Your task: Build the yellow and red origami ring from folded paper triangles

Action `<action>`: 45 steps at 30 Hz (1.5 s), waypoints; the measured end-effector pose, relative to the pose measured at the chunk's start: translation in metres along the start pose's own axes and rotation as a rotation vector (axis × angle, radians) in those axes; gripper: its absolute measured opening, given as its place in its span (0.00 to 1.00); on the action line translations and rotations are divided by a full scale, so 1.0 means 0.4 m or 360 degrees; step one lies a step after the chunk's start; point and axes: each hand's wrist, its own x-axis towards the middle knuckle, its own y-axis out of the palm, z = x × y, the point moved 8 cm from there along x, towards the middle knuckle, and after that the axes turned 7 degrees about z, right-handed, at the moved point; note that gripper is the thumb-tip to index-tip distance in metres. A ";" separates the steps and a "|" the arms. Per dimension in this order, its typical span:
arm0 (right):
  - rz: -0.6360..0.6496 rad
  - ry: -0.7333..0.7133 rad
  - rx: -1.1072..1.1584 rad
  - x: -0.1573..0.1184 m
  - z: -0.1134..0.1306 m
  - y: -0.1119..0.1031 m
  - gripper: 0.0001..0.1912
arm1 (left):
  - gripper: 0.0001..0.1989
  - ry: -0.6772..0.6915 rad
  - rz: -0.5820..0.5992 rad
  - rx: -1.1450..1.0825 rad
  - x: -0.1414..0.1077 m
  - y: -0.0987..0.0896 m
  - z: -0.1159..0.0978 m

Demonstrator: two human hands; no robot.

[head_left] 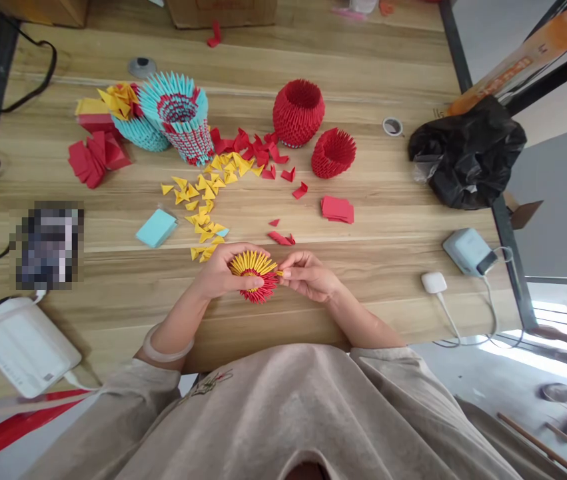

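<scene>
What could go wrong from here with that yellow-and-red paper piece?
The left hand has its thumb on the yellow-and-red paper piece, so a hard squeeze might bend its points. The small yellow piece pinched in the right hand could slip. Loose yellow pieces lie close to the left hand; a careless sweep might scatter them.

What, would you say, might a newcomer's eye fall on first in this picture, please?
Probably the spiky yellow-and-red paper piece just below the centre, held in the left hand, with the right hand at its side. Next, perhaps, the tall turquoise-and-red vessel toward the upper left and the round red vessel farther right. The loose yellow triangles also stand out, trailing between the tall vessel and the left hand.
</scene>
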 end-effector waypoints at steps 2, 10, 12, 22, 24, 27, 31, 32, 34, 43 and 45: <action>0.0003 0.0010 -0.0013 0.000 -0.001 -0.001 0.10 | 0.20 -0.0008 0.0015 0.0006 0.000 0.001 0.001; 0.0021 0.0070 -0.0092 0.000 0.001 0.008 0.09 | 0.21 -0.0116 0.0096 0.0126 0.001 0.002 0.008; -0.0001 0.0101 -0.0119 0.000 -0.003 0.005 0.09 | 0.22 -0.0168 0.0114 0.0159 0.000 0.001 0.013; -0.0014 0.0162 -0.0023 0.006 -0.026 -0.005 0.10 | 0.23 -0.0249 0.0207 0.0178 -0.002 0.007 0.017; -0.0028 0.0156 -0.0039 0.007 -0.027 -0.005 0.11 | 0.23 -0.0250 0.0209 0.0207 -0.001 0.007 0.015; -0.0119 0.0113 -0.0104 0.006 -0.021 -0.010 0.11 | 0.23 -0.0262 0.0188 0.0264 0.000 0.006 0.014; -0.0263 0.0015 -0.0234 0.003 -0.007 -0.020 0.13 | 0.23 -0.0276 0.0139 0.0406 0.000 0.003 0.016; -0.0301 -0.0026 -0.0286 0.003 -0.001 -0.024 0.14 | 0.23 -0.0278 0.0130 0.0442 0.000 0.003 0.017; -0.0368 -0.0109 -0.0392 0.001 0.010 -0.030 0.16 | 0.23 -0.0289 0.0120 0.0501 0.001 0.005 0.020; -0.0412 -0.0220 -0.0635 -0.002 0.027 -0.033 0.21 | 0.23 -0.0260 0.0081 0.0655 0.006 0.012 0.010; -0.0408 -0.0222 -0.0682 -0.002 0.027 -0.031 0.21 | 0.23 -0.0251 0.0081 0.0645 0.006 0.012 0.010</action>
